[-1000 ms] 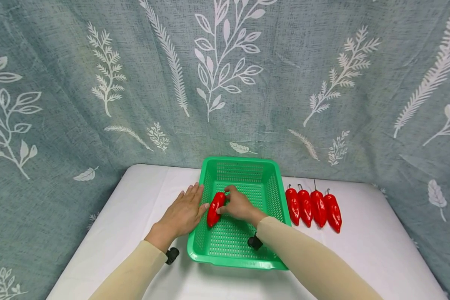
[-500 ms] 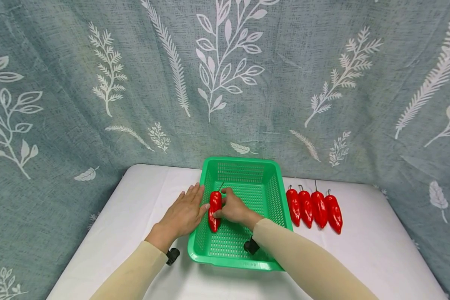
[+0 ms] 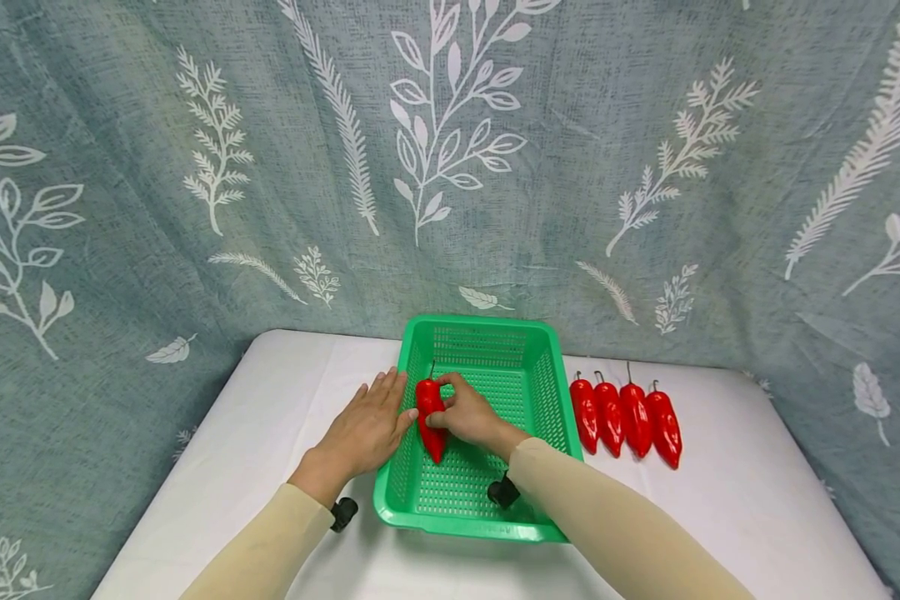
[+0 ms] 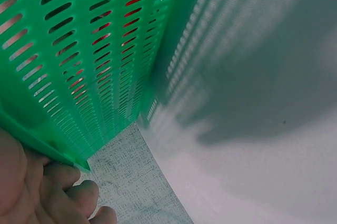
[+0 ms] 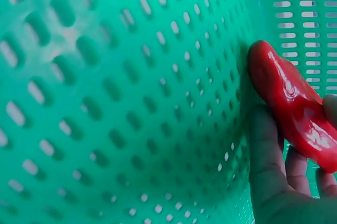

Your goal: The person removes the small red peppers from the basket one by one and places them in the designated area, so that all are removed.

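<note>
My right hand (image 3: 468, 414) is inside the green plastic basket (image 3: 480, 527) and holds a glossy red chili pepper (image 3: 431, 422) near its left wall. The pepper's stem points to the far side and its tip toward me. In the right wrist view, the thumb and fingers lie on either side of the pepper (image 5: 287, 95), and one end of it is by the basket floor. With fingers extended, my left hand (image 3: 363, 429) rests along the basket's left rim. The left wrist view shows its fingers (image 4: 79, 195) at the rim, outside the perforated wall.
Several red chili peppers (image 3: 635, 419) lie in a row on the white table (image 3: 750, 500), right of the basket. A grey-green curtain with white leaf prints (image 3: 570, 208) hangs behind the table. Black wrist cameras show on both arms.
Held in the right hand, the pepper has turned from leaning right at its stem end to leaning slightly left. The left hand stays on the rim.
</note>
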The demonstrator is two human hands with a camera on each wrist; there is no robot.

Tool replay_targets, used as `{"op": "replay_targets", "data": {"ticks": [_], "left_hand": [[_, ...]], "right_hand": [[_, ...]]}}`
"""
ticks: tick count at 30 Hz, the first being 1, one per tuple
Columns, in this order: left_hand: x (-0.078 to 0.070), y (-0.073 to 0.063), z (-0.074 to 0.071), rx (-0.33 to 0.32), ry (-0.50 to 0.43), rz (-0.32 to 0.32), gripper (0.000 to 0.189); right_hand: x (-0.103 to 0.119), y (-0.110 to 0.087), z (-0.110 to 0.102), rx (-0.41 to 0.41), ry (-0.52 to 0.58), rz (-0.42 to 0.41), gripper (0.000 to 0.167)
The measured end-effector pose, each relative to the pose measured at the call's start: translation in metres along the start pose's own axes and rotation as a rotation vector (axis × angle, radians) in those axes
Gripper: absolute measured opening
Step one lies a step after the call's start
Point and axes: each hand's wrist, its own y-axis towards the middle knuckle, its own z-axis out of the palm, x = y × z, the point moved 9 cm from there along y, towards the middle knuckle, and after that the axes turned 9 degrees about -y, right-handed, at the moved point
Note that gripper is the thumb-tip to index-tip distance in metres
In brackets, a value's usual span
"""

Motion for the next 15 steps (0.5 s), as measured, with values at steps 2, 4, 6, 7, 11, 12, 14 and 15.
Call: {"op": "replay_targets", "data": {"ticks": [2, 4, 6, 7, 11, 12, 14, 15], "left_hand": [[0.000, 0.000, 0.000, 0.003, -0.003, -0.005, 0.070], [0.000, 0.000, 0.000, 0.006, -0.008, -0.009, 0.070], [0.000, 0.000, 0.000, 0.006, -0.016, -0.011, 0.070], [0.000, 0.000, 0.000, 0.008, -0.019, -0.013, 0.070], [0.000, 0.001, 0.000, 0.007, -0.027, -0.016, 0.070], [0.000, 0.001, 0.000, 0.008, -0.027, -0.016, 0.070], [0.000, 0.001, 0.000, 0.009, -0.027, -0.018, 0.070], [0.000, 0.001, 0.000, 0.008, -0.027, -0.017, 0.070]], "right_hand": [[-0.001, -0.002, -0.003, -0.004, 0.009, -0.001, 0.070], [-0.002, -0.003, -0.006, -0.005, 0.020, -0.001, 0.071], [-0.002, -0.005, -0.010, -0.010, 0.041, 0.002, 0.070], [-0.002, -0.006, -0.013, -0.014, 0.051, 0.002, 0.070], [-0.001, -0.008, -0.023, -0.036, 0.071, 0.004, 0.069], [-0.001, -0.008, -0.025, -0.041, 0.072, 0.003, 0.069], [0.001, -0.009, -0.030, -0.053, 0.069, -0.002, 0.069], [0.002, -0.010, -0.032, -0.060, 0.065, -0.004, 0.069]]}}
